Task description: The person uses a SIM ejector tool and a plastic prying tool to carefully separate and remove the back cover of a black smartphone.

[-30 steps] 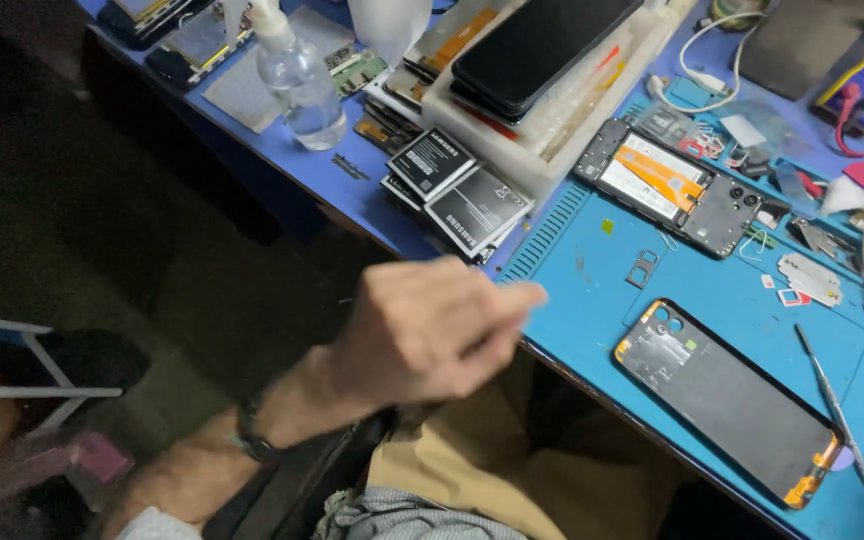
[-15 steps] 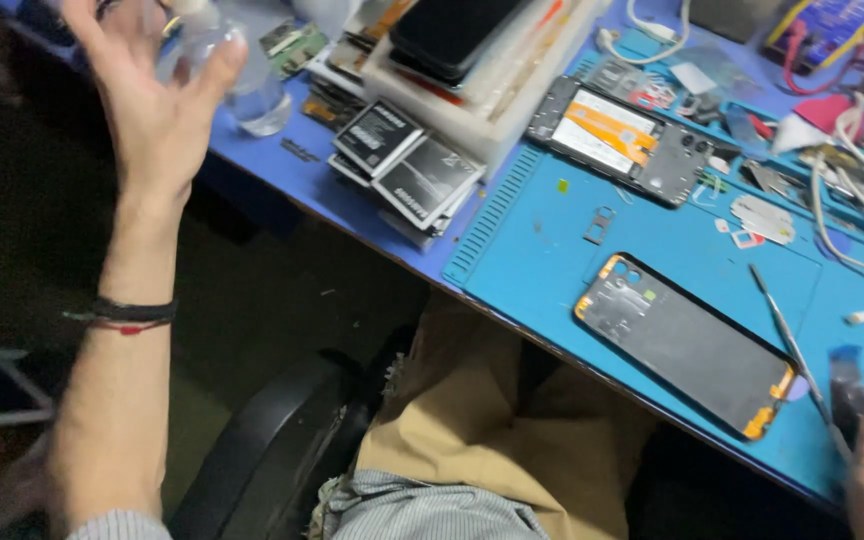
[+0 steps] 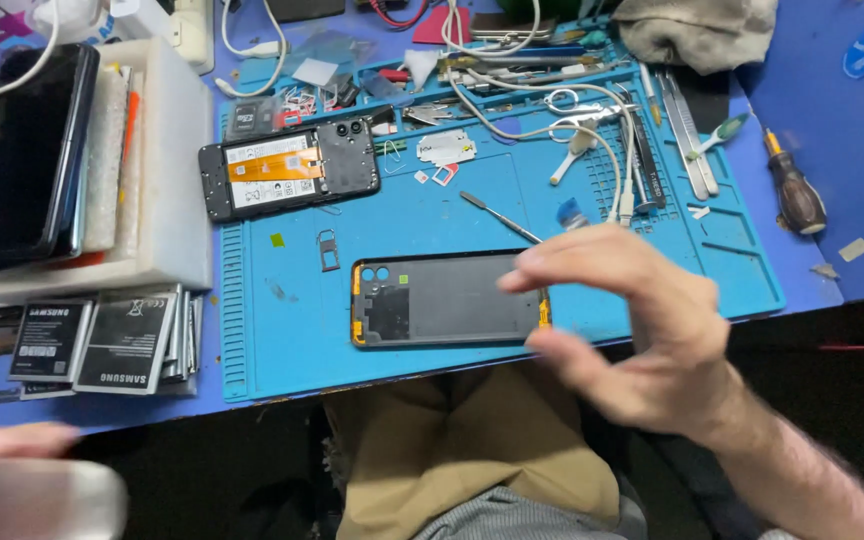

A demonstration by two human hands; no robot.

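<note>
A black phone back cover (image 3: 442, 300) with orange edges lies flat near the front of the blue work mat (image 3: 402, 220). My right hand (image 3: 642, 330) hovers over the cover's right end, fingers spread and curved, holding nothing. My left hand (image 3: 12, 438) is a blur at the lower left edge, its fingers lying on a clear bottle (image 3: 37, 500) held close to the camera. An opened phone (image 3: 287, 180) with an orange flex cable lies at the mat's upper left. A thin metal pry tool (image 3: 497, 217) rests just above the cover.
A white box (image 3: 167, 170) carrying a dark phone (image 3: 22, 150) stands at the left, with stacked batteries (image 3: 102, 340) below it. A SIM tray (image 3: 329, 250), tweezers (image 3: 687, 130), cables and a screwdriver (image 3: 795, 190) lie about; a grey cloth (image 3: 697, 30) sits at the back.
The view swung right to centre on the mat. My left hand came down from the bottle's place at the back left to the lower left edge. My right hand moved in over the back cover.
</note>
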